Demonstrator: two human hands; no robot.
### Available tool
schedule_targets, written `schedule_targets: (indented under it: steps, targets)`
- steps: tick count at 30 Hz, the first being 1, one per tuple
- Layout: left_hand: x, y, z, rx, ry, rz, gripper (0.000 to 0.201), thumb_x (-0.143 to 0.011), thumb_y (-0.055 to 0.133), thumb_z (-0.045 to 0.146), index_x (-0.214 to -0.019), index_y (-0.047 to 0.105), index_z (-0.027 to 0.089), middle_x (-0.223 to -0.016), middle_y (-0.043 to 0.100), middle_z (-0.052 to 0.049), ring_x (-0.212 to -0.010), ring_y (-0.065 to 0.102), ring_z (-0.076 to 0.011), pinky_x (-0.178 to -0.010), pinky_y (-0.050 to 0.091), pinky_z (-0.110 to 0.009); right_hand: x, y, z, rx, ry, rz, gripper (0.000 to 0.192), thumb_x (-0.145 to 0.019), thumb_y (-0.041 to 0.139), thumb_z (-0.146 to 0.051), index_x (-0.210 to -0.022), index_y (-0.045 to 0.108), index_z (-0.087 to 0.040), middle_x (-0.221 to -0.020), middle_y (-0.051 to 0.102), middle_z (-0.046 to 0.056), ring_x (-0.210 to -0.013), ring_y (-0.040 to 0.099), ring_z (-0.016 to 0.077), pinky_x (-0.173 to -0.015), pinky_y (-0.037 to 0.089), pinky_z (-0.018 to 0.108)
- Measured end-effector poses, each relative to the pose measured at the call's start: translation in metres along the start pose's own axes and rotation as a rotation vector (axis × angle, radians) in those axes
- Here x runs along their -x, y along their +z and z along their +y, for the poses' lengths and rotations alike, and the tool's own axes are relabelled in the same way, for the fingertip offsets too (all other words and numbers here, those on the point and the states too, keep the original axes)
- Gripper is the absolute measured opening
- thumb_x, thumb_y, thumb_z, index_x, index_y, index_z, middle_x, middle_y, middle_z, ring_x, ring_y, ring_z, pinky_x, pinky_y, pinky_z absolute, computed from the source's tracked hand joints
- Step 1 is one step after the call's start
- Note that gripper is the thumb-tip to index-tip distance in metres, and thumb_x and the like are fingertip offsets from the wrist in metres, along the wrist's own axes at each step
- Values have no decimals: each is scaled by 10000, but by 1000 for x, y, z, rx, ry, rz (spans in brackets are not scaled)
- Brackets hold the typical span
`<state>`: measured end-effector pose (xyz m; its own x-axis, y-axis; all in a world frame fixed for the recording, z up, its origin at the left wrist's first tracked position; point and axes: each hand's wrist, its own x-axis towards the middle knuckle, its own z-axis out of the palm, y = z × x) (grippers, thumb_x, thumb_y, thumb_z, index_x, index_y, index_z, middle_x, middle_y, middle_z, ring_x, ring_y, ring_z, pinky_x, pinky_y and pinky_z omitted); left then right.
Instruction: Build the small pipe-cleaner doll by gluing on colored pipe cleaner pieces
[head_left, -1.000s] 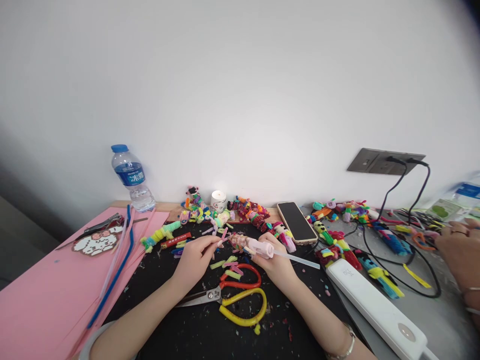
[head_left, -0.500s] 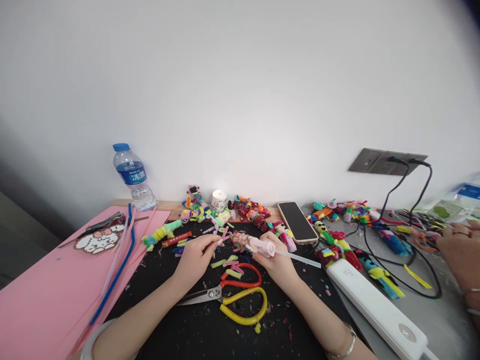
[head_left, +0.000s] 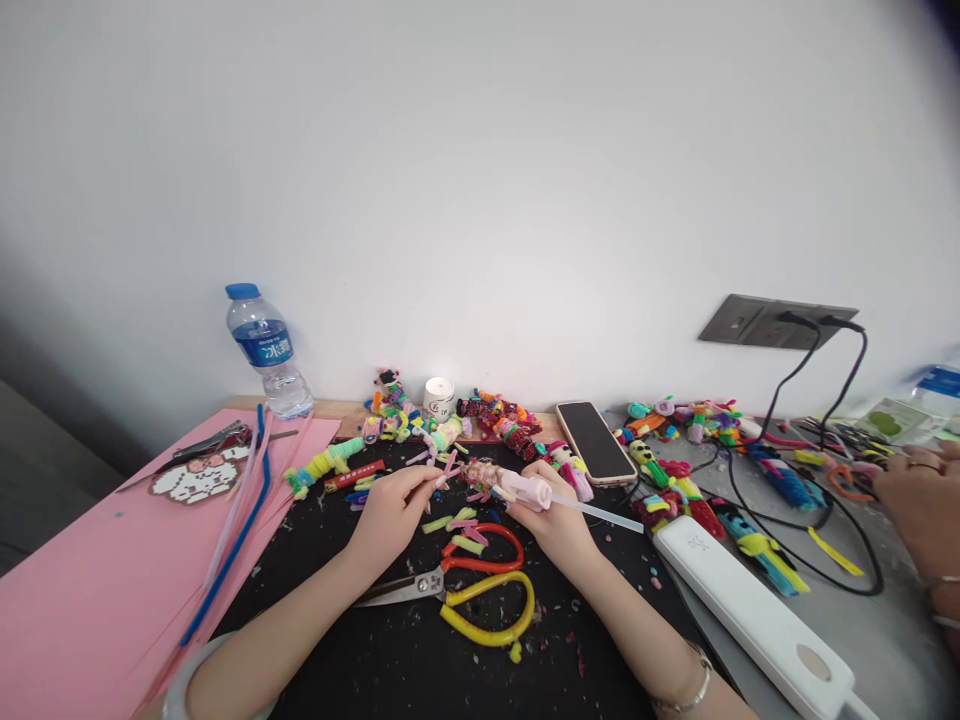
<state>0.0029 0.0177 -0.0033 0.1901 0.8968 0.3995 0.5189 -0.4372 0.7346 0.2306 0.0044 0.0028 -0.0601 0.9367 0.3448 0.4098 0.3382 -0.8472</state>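
Observation:
In my right hand [head_left: 556, 515] is a pale pink hot glue gun [head_left: 525, 490], a translucent glue stick [head_left: 604, 515] poking out of its back end. Its nozzle side points left, at a small fuzzy figure [head_left: 480, 478] whose support I cannot make out. My left hand [head_left: 397, 510] pinches a pink pipe cleaner piece [head_left: 450, 466] close to the gun's front. Below the hands, scissors [head_left: 487, 610] with one red and one yellow handle lie on the black mat [head_left: 360, 660]. Short green and pink pipe cleaner pieces [head_left: 465, 530] lie just above the scissors.
Finished pipe cleaner dolls [head_left: 510, 425] line the back, near a white paper cup [head_left: 439, 398] and a phone [head_left: 596, 443]. A water bottle [head_left: 268, 350] stands left on pink sheets [head_left: 82, 590]. Right are a white power strip [head_left: 750, 610], black cables [head_left: 877, 560] and another person's hand [head_left: 911, 490].
Almost nothing differs. The view has shifted very slightly, and both hands keep their hold in the same place.

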Motion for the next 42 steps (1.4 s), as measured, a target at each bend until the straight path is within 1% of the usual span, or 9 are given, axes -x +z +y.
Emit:
schedule_targets:
  steps: [5, 11, 17, 26, 32, 36, 39, 42]
  targets:
    - [0, 0, -1, 4, 1, -5, 207, -887, 491, 229, -854, 683, 161, -665, 661, 1, -534, 582, -131, -578, 436, -222, 0, 0, -1, 11, 0, 5, 214, -703, 648, -245, -669, 440, -210, -676, 442, -43, -565, 444, 117, -529, 365, 251]
    - [0, 1, -3, 7, -3, -7, 209, -889, 488, 229, -865, 684, 162, -665, 659, 2, -536, 584, -133, -574, 433, -222, -1, -1, 0, 25, -22, 12, 209, -696, 640, -229, -668, 434, -213, -668, 443, -49, -556, 450, 115, -518, 369, 248]
    - [0, 0, -1, 4, -7, -7, 212, -890, 486, 233, -872, 685, 162, -669, 659, -1, -542, 583, -134, -573, 431, -221, -1, -2, 5, 102, -64, -10, 202, -729, 627, -226, -641, 447, -207, -686, 456, -36, -588, 465, 120, -532, 368, 250]
    - [1, -1, 0, 15, -16, -1, 219, -890, 482, 257, -863, 681, 167, -645, 641, 5, -546, 581, -137, -575, 431, -225, 0, -3, 8, 194, -70, -1, 202, -760, 605, -243, -625, 460, -202, -719, 481, -21, -614, 490, 129, -573, 386, 263]
    - [0, 0, 1, 83, -71, -10, 232, -889, 486, 302, -865, 670, 162, -619, 622, 8, -536, 566, -138, -550, 425, -223, -1, -5, 13, 341, -73, 33, 129, -778, 601, -222, -669, 538, -195, -731, 552, -3, -647, 540, 133, -604, 397, 253]
    - [-2, 1, 1, 158, -107, -23, 233, -884, 493, 327, -857, 653, 160, -678, 647, -5, -540, 567, -136, -547, 434, -225, -1, -9, 11, 480, -46, -6, 138, -813, 594, -262, -695, 585, -191, -696, 615, 7, -632, 554, 148, -585, 367, 253]
    - [-2, 1, 1, 196, -125, -29, 228, -884, 499, 338, -862, 643, 161, -700, 651, -8, -548, 572, -135, -551, 439, -227, -1, -12, 7, 514, -34, -27, 122, -821, 595, -288, -746, 602, -192, -715, 656, 11, -648, 575, 160, -588, 357, 253]
    - [-1, 1, 1, 209, -129, -29, 225, -882, 507, 343, -857, 639, 163, -679, 635, -2, -549, 571, -136, -551, 440, -228, -1, -13, 6, 536, -27, -32, 120, -828, 588, -304, -775, 611, -198, -729, 661, 15, -644, 576, 159, -584, 344, 254]
